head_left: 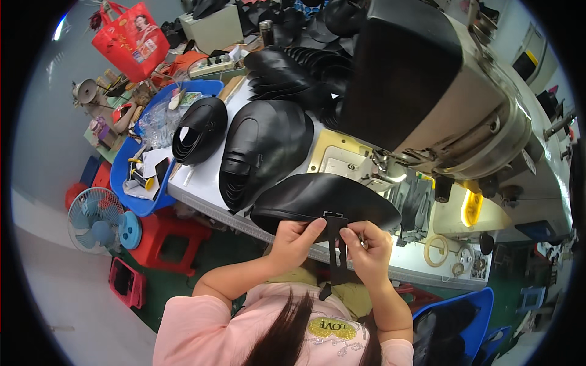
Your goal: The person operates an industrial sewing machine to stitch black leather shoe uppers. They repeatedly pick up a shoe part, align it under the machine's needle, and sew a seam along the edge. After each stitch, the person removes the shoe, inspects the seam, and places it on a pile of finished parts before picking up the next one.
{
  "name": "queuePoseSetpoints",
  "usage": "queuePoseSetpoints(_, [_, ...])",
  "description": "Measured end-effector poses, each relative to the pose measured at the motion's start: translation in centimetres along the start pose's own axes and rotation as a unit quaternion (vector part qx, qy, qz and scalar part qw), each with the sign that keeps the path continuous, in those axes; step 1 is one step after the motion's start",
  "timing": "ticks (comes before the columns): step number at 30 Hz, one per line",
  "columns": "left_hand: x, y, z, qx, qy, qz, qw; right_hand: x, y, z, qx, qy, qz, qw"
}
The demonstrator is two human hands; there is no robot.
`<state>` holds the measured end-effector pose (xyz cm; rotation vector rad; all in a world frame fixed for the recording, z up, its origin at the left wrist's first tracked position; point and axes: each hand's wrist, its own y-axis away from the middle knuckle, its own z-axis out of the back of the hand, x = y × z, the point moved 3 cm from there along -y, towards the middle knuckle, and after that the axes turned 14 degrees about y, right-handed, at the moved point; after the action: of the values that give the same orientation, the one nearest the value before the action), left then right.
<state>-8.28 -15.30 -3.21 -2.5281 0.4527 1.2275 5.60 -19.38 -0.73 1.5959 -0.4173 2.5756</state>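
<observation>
A curved black leather panel (pixel 323 194) lies at the front of the sewing table, just below the needle area of a sewing machine (pixel 421 73). At its near edge sits a small rectangular buckle (pixel 333 214), from which a black strap (pixel 337 250) hangs toward my lap. My left hand (pixel 296 245) is closed, thumb and fingers pinching the panel's edge left of the strap. My right hand (pixel 369 249) is closed around the strap's right side, just below the buckle. A small shiny piece shows at its fingers; I cannot make out what it is.
Stacked black leather pieces (pixel 268 143) and a rolled bundle (pixel 200 131) lie on the table to the left. Blue bins (pixel 143 204) stand beyond them, near a red stool (pixel 162 244) and a fan (pixel 96 219). Another blue bin (pixel 482 305) holds black pieces at lower right.
</observation>
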Motion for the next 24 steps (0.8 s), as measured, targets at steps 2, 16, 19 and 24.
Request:
queuePoseSetpoints(2, [0.8,-0.1,-0.6,-0.005,0.01,0.007,1.0,-0.8,0.3,0.2,-0.006,-0.001,-0.022,1.0])
queuePoseSetpoints(16, [2.0,-0.8,-0.9,-0.031,-0.082,0.04,0.995,-2.8,0.5,-0.4,-0.051,-0.015,-0.041,0.998])
queuePoseSetpoints(19, [1.4,-1.4,0.2,0.0,-0.162,0.113,0.98,-1.3,0.1,1.7,-0.08,0.126,0.08,0.986])
queuePoseSetpoints(24, [-0.8,-3.6,-0.6,0.154,-0.269,0.069,0.948,-1.7,-2.8,6.4,0.027,0.127,-0.031,0.991])
